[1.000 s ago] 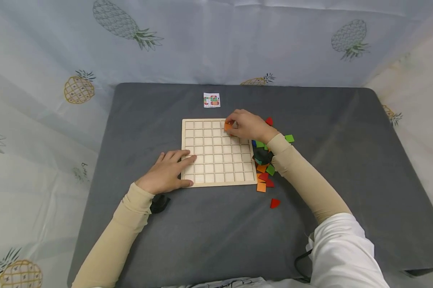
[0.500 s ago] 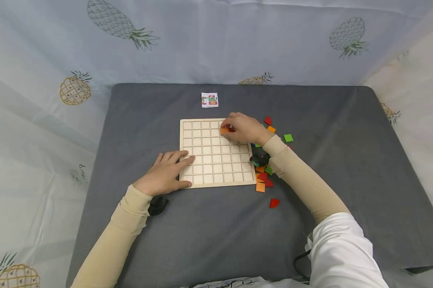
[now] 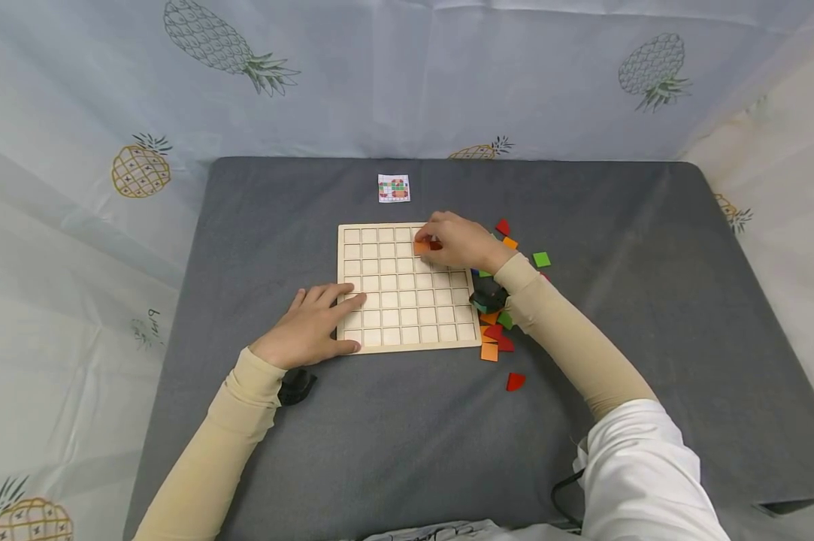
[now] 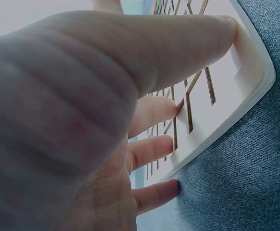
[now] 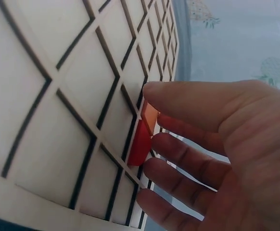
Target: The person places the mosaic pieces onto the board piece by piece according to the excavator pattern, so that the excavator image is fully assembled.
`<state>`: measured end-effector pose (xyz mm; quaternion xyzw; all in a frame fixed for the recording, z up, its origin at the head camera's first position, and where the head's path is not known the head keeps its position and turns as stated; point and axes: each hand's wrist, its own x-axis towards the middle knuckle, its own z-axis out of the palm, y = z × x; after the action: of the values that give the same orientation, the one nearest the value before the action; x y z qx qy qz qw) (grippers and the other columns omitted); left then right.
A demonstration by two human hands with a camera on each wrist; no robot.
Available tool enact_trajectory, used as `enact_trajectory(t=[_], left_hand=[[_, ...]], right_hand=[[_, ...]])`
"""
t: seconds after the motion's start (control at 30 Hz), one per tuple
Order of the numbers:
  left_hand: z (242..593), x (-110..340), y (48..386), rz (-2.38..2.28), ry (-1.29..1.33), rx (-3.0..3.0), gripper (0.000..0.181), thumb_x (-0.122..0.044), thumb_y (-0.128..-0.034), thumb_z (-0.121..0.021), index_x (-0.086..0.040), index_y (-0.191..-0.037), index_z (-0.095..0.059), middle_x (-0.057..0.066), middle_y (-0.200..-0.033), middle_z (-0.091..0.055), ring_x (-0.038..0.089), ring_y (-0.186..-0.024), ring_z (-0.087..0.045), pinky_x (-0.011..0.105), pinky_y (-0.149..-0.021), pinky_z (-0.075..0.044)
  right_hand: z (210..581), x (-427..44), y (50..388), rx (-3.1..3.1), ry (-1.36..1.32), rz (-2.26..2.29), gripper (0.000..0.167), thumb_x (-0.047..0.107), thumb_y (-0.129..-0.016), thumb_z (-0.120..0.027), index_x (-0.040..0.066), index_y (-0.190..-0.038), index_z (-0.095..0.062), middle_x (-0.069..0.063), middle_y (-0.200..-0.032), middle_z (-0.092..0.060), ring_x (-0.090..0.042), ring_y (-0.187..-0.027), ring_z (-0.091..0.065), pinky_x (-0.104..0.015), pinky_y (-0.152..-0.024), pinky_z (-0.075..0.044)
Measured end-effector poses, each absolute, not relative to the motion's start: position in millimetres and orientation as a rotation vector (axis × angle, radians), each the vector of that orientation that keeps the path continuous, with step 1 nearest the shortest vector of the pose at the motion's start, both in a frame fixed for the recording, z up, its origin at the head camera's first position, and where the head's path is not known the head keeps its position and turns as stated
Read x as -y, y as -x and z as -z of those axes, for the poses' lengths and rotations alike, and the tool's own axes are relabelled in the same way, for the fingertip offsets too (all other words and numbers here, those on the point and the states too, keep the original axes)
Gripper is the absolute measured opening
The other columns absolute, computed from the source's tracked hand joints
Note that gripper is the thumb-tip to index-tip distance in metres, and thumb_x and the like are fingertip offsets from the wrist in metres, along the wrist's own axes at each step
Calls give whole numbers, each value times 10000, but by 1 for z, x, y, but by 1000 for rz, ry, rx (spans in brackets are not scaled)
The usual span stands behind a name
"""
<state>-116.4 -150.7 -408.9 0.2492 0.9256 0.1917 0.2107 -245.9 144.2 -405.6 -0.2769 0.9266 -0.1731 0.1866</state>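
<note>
A pale wooden grid board lies on the grey table. My left hand rests with spread fingers on its left edge; in the left wrist view the thumb lies over a corner of the board. Over the upper right cells, my right hand pinches an orange square between thumb and fingers. A red curved piece sits in the grid beside the orange square in the right wrist view. The fingers partly hide both pieces in the head view.
Loose orange, red and green pieces lie right of the board, among them an orange square, a red piece and a green square. Behind the board is a small patterned card. A pineapple-print curtain hangs beyond the table.
Over the last second my right hand has moved slightly down and left with the orange square, bringing the red piece beside it into view. My left hand stays on the board's edge.
</note>
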Motion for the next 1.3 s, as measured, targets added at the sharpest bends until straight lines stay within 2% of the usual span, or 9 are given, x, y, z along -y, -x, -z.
enact_trajectory(t=[0.13, 0.3, 0.57, 0.8, 1.0, 1.1, 1.17, 1.3], left_hand=[[409, 151, 116, -535, -698, -2571, 791, -402, -914, -742, -180, -1581, -381, 117, -1625, -323, 407, -1491, -275, 741, -1183, -142], [409, 151, 117, -539, -701, -2574, 786, -390, -917, -742, -179, -1581, -379, 119, -1629, -321, 412, -1493, -275, 742, -1184, -138], [409, 151, 117, -535, -704, -2576, 784, -386, -919, -740, -175, -1582, -378, 122, -1627, -324, 412, -1486, -283, 742, -1182, -145], [409, 152, 116, -533, -699, -2562, 799, -401, -921, -735, -182, -1591, -359, 119, -1634, -309, 413, -1494, -268, 743, -1183, -134], [410, 152, 116, -534, -706, -2565, 792, -400, -927, -729, -183, -1592, -357, 121, -1634, -309, 418, -1494, -269, 749, -1178, -139], [410, 152, 116, -534, -715, -2574, 776, -387, -933, -725, -177, -1588, -366, 126, -1629, -319, 423, -1486, -282, 752, -1172, -151], [410, 153, 115, -534, -723, -2579, 763, -377, -938, -721, -174, -1585, -371, 130, -1627, -323, 428, -1482, -287, 756, -1168, -157], [410, 152, 116, -537, -721, -2579, 759, -373, -937, -722, -170, -1582, -377, 131, -1629, -320, 428, -1484, -284, 755, -1170, -153]], right_hand=[[393, -157, 250, -2593, 703, 639, 522, 287, -992, -660, 88, -1456, -531, -126, -1325, -576, -273, -1147, -566, -441, -972, -506], [375, -185, 256, -2630, 611, 796, 461, 221, -1020, -618, 52, -1441, -538, -148, -1404, -539, -308, -1214, -538, -484, -1037, -473], [370, -227, 256, -2694, 388, 769, 440, 232, -1047, -559, 32, -1438, -538, -186, -1386, -552, -339, -1178, -540, -527, -991, -490], [381, -245, 257, -2747, 119, 583, 440, 274, -1045, -534, 19, -1403, -566, -237, -1353, -605, -400, -1176, -590, -579, -1013, -488], [390, -249, 257, -2778, -18, 376, 504, 426, -1024, -541, 15, -1295, -651, -220, -1239, -677, -365, -971, -655, -547, -846, -544], [394, -246, 257, -2754, -17, 342, 575, 497, -1001, -561, 11, -1298, -642, -232, -1228, -678, -369, -981, -649, -543, -815, -540], [396, -243, 256, -2749, -3, 350, 571, 479, -997, -584, 3, -1310, -623, -241, -1236, -672, -373, -986, -649, -542, -828, -543], [400, -239, 257, -2741, 39, 417, 480, 349, -1014, -600, -7, -1335, -586, -256, -1286, -636, -389, -1034, -632, -544, -887, -534]])
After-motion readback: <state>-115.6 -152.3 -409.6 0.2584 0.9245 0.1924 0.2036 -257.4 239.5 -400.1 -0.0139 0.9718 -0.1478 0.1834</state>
